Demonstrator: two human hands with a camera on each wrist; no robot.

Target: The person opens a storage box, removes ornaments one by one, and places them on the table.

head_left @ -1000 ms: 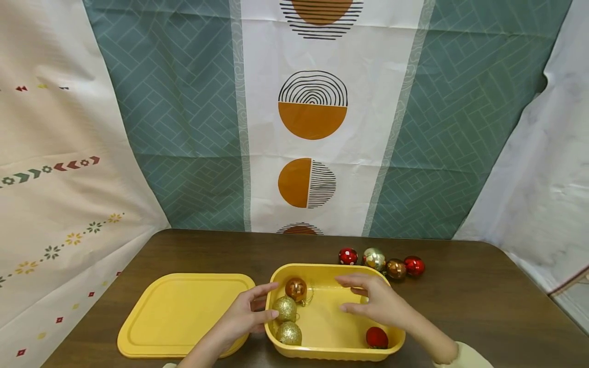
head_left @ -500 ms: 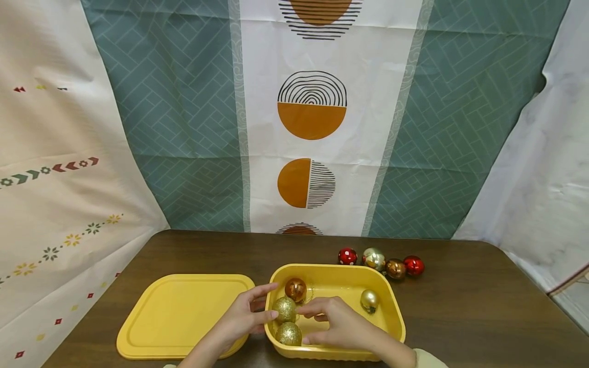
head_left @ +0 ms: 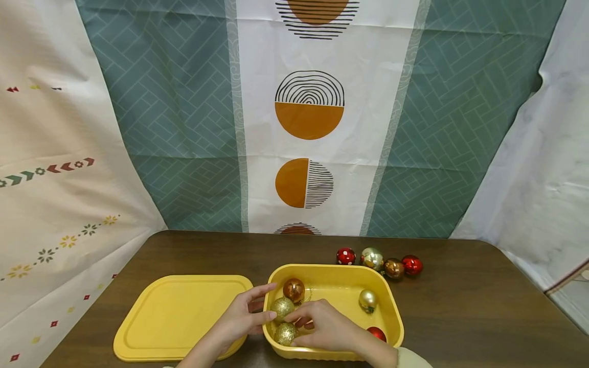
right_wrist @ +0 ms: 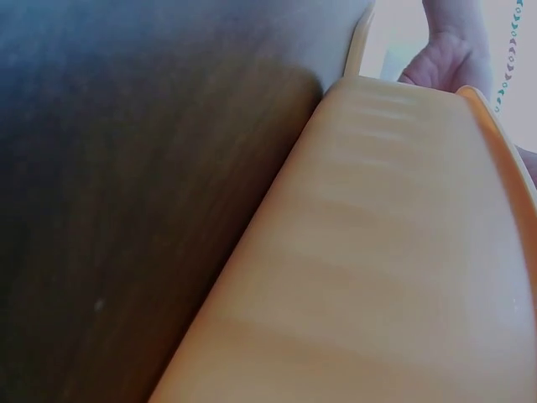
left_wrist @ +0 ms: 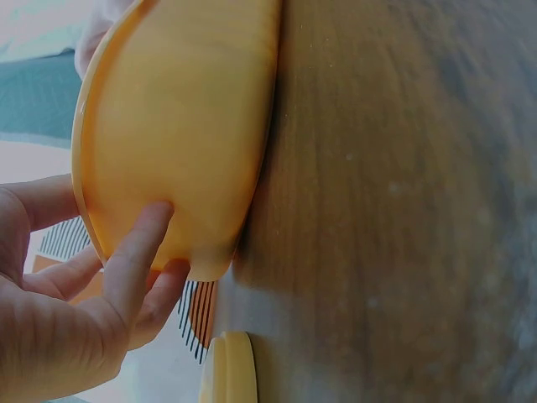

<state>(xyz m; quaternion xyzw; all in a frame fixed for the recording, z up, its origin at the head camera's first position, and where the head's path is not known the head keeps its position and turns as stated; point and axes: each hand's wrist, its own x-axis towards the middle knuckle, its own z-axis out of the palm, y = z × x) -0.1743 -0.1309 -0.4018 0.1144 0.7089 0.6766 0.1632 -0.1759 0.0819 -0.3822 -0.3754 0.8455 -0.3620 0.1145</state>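
A yellow plastic box (head_left: 338,354) stands on the table with several Christmas ball ornaments inside. My left hand (head_left: 246,314) holds its left end, thumb over the rim and fingers against the outer wall (left_wrist: 193,126). Inside, my right hand (head_left: 324,327) has thumb and index finger around a gold glitter ball ornament (head_left: 285,335) at the near left corner. A second gold glitter ball (head_left: 281,308) and a shiny copper ball (head_left: 294,290) lie behind it. On the right are a pale gold ball (head_left: 367,300) and a red ball (head_left: 377,334), partly hidden by my right forearm.
A yellow lid (head_left: 179,317) lies flat left of the box. Behind the box's right side sit a red dotted ball (head_left: 345,256), a pale green-gold ball (head_left: 371,259), a brown ball (head_left: 393,268) and a shiny red ball (head_left: 412,265). A patterned curtain (head_left: 184,128) hangs behind the table.
My right hand has moved from the right side of the box leftward to the near gold glitter ball, uncovering the pale gold ball. The left hand keeps its place on the box.
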